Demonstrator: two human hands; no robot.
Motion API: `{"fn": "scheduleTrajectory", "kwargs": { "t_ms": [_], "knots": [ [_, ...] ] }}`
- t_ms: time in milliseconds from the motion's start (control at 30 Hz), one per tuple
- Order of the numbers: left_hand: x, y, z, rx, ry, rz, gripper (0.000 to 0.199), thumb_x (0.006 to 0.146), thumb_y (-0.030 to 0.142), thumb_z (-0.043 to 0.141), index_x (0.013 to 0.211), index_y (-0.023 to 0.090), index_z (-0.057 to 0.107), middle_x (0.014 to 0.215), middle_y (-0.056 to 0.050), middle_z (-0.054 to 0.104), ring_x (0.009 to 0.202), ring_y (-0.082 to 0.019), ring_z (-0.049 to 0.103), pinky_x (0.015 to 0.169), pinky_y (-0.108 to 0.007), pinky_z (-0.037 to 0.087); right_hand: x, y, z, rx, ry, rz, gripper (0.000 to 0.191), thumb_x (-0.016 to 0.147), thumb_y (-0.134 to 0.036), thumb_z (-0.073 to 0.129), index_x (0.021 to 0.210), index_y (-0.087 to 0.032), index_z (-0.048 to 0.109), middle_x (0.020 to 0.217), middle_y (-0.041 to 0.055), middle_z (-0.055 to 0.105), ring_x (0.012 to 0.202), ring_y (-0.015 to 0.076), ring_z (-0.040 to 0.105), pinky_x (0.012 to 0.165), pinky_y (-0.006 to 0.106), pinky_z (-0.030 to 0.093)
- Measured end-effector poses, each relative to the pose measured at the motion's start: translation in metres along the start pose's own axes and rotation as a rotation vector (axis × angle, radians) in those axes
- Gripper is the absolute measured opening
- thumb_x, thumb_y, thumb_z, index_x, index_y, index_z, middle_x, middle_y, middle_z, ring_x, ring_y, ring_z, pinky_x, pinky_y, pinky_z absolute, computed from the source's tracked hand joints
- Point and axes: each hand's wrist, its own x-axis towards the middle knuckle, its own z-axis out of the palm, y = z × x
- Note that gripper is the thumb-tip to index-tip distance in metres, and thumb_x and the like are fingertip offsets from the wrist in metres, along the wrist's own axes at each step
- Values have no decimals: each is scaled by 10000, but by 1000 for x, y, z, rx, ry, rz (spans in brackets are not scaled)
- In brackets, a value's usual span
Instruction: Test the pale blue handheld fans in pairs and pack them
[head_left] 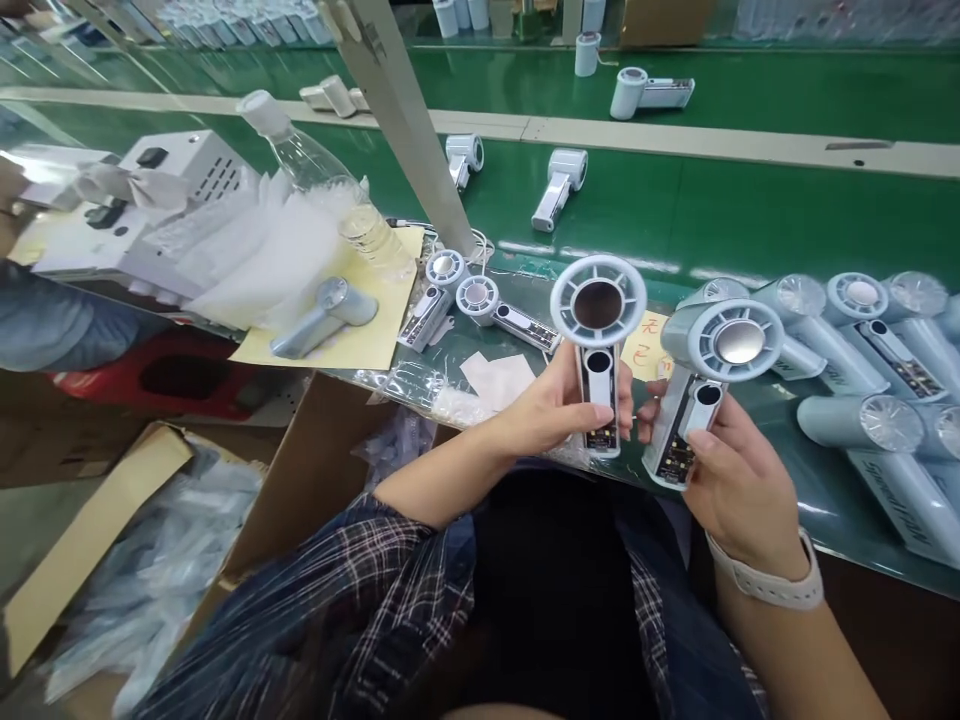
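Note:
In my left hand [551, 405] is a light-blue handheld fan [598, 300], upright, its round grille facing me with a dark centre. The thumb lies on the handle, where a strip of circuit board shows. My right hand [742, 480] grips a second handheld fan [736, 342] with a silver centre disc, tilted slightly; its handle also has bare circuit board below a black round spot. The two fans are close together above the bench edge. Behind them, a yellow note [645, 348] with red handwriting is partly covered. Two more fans [478, 297] lie left of my left hand.
Several fans [892, 425] crowd the bench at right. Green conveyor belts [735, 210] carry fans beyond a metal post [409, 110]. At left are a clear bottle [322, 165], a white box-shaped device [142, 220], and a person's sleeve [60, 315]. A carton [255, 510] of plastic bags stands below.

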Motion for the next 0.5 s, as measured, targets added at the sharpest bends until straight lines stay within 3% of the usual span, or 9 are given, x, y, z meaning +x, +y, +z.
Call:
{"fn": "scheduleTrajectory", "kwargs": {
  "t_ms": [167,367,500],
  "knots": [
    [-5,4,-2,68,11,1,538,857,347,859,1162,238,429,1059,-2,614,803,-148,699,736,-331,584,1,10,8,-37,43,-12,263,955,-392,777,1204,-311,771,1091,51,790,858,215,743,761,356,659],
    [-10,5,-10,38,15,-71,590,851,371,884,1216,239,440,1160,-50,663,850,-169,738,855,-389,603,9,15,20,39,29,77,342,928,-411,802,1249,-306,749,1125,70,809,1000,284,784,945,475,668],
    [-11,3,-14,69,53,-70,610,848,422,874,1247,231,455,1099,-28,653,809,-170,716,853,-410,591,8,16,22,32,41,78,345,922,-402,802,1241,-282,749,1134,79,803,962,275,785,885,449,678]
  ]
}}
